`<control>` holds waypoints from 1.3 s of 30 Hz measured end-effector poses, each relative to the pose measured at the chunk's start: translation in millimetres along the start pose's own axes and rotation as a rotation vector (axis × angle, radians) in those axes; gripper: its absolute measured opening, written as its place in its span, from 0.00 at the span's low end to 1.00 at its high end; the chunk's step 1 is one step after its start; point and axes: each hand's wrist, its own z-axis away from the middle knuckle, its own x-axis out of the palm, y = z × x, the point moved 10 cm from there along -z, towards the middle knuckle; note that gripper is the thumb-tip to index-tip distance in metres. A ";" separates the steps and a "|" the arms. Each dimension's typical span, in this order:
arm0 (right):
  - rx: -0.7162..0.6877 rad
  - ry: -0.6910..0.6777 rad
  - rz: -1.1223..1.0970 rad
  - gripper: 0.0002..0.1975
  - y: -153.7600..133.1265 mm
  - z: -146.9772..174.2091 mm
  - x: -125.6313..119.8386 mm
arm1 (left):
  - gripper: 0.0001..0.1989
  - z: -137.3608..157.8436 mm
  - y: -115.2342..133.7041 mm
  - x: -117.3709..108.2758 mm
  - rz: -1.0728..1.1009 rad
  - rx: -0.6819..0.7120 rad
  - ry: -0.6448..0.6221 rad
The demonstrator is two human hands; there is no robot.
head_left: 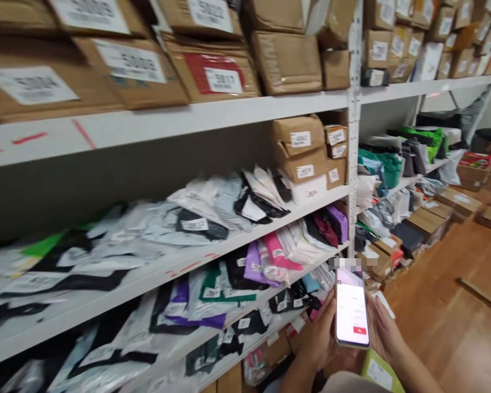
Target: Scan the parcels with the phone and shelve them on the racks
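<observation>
So the phone (pixel 352 308) is the main thing here, held upright low down in front of the shelving rack (pixel 354 164), its screen lit up white with a small red button near the bottom. Both hands are on it: the left hand (pixel 317 338) wraps around the phone's left edge, fingers curled behind it and the thumb lying along the side, so it's closed in a loose grip on the phone. The right hand (pixel 382 330) cups the phone's right edge the same way, partly closed, with a strip of white paper (pixel 383 303) sticking up between its fingers just right of the phone. Just below the phone there's a green parcel with a white label (pixel 380 374), tucked under the right forearm. Left of the phone, the rack's lower shelves are packed with soft mailer bags (pixel 213 295) in black, white, purple, pink and green, each with a little white sticker. Above the phone, higher up the rack, sit stacked cardboard boxes (pixel 303 150) with number labels, and the top shelf holds bigger brown boxes (pixel 213 73), one with a red patch. Right of the phone, the wood floor (pixel 454 305) runs back past more cartons (pixel 458 202) lined up along the rack's base.
</observation>
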 end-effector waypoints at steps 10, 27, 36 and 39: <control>0.205 -0.312 -0.166 0.18 83.5 -71.2 105.4 | 0.22 64.0 329.5 -222.4 -1.144 0.891 0.742; 0.128 -0.502 -0.054 0.36 145.9 -158.3 205.6 | 0.10 -48.6 401.4 -249.4 -1.735 0.664 -0.071; -0.182 -0.447 0.068 0.36 107.3 -224.8 248.8 | 0.13 -31.7 408.3 -251.7 -1.726 0.957 0.119; -0.262 -0.349 0.028 0.36 100.0 -246.0 243.6 | 0.10 -33.8 386.3 -232.5 -1.952 0.805 -0.105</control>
